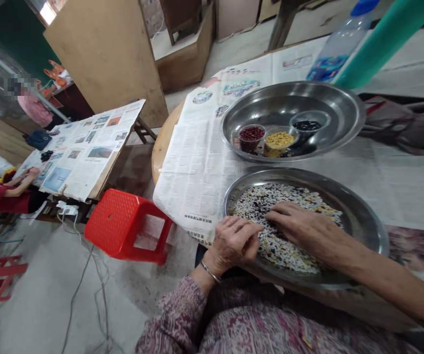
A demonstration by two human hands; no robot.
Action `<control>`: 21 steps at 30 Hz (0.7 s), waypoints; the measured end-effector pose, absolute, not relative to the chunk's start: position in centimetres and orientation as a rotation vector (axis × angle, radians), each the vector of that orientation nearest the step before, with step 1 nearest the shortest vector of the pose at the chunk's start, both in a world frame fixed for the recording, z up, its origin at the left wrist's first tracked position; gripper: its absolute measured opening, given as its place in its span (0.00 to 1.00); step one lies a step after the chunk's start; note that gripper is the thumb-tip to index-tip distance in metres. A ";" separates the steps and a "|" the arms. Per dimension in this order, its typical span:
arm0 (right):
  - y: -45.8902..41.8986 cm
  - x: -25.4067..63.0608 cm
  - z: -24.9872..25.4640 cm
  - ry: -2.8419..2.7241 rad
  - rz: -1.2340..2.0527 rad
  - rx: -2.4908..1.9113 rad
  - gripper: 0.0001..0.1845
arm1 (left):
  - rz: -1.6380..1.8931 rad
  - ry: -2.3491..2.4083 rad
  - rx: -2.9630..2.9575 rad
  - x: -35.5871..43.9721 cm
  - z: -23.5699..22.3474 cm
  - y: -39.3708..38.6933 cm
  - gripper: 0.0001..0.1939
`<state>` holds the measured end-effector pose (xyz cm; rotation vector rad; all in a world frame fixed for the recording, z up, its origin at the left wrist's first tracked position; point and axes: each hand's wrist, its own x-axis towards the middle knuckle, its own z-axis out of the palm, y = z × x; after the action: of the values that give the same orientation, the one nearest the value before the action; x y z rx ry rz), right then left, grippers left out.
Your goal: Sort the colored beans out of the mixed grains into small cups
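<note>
A steel tray [376, 236] holds a spread of white grains [289, 194] mixed with black, yellow and dark red beans. My left hand [236, 238], with a bangle at the wrist, rests at the tray's near left side. Its fingers are curled in; what they hold, if anything, is hidden. My right hand [300, 226] reaches in from the right, its fingers bent together and touching the mix by a patch of black beans [259, 204]. Whatever is under its fingertips cannot be seen.
Behind stands a steel basin [330, 98] with cups of red beans [252, 133], yellow beans [280, 139] and black beans [307, 126]. A plastic bottle [339, 46] and a green post [385, 44] are beyond. Newspaper [190, 162] covers the table. A red stool [123, 223] stands left; other people sit farther off.
</note>
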<state>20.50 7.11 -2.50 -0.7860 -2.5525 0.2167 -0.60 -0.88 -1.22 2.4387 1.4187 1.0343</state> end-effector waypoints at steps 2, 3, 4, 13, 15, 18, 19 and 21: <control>6.9 22.0 -2.2 -2.525 0.149 -0.893 0.18 | 1.106 1.405 2.430 -0.6 -1.1 -0.8 0.10; 6.7 22.8 -1.8 -2.523 0.116 -0.942 0.18 | 1.163 1.388 2.428 -0.5 -1.0 -0.8 0.09; 6.4 23.4 -1.4 -2.526 0.083 -0.989 0.17 | 1.219 1.371 2.424 -0.5 -0.8 -0.7 0.09; 4.7 24.3 -0.5 -2.396 -0.035 -1.382 0.18 | 1.321 1.324 2.391 -0.3 -0.3 -0.5 0.08; 5.5 23.3 -0.8 -2.372 0.023 -1.440 0.19 | 1.307 1.337 2.396 -0.3 -0.4 -0.5 0.08; 6.7 21.4 -0.8 -2.360 0.082 -1.447 0.20 | 1.281 1.355 2.406 -0.4 -0.5 -0.5 0.08; 7.0 20.9 -0.6 -2.362 0.093 -1.435 0.20 | 1.273 1.352 2.410 -0.4 -0.6 -0.5 0.08; 7.3 20.2 -0.3 -2.362 0.104 -1.403 0.21 | 1.248 1.352 2.417 -0.4 -0.8 -0.5 0.08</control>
<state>20.16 7.34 -0.27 -1.4030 -2.3621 0.1042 -0.42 -0.46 -0.75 2.4173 1.3523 1.2482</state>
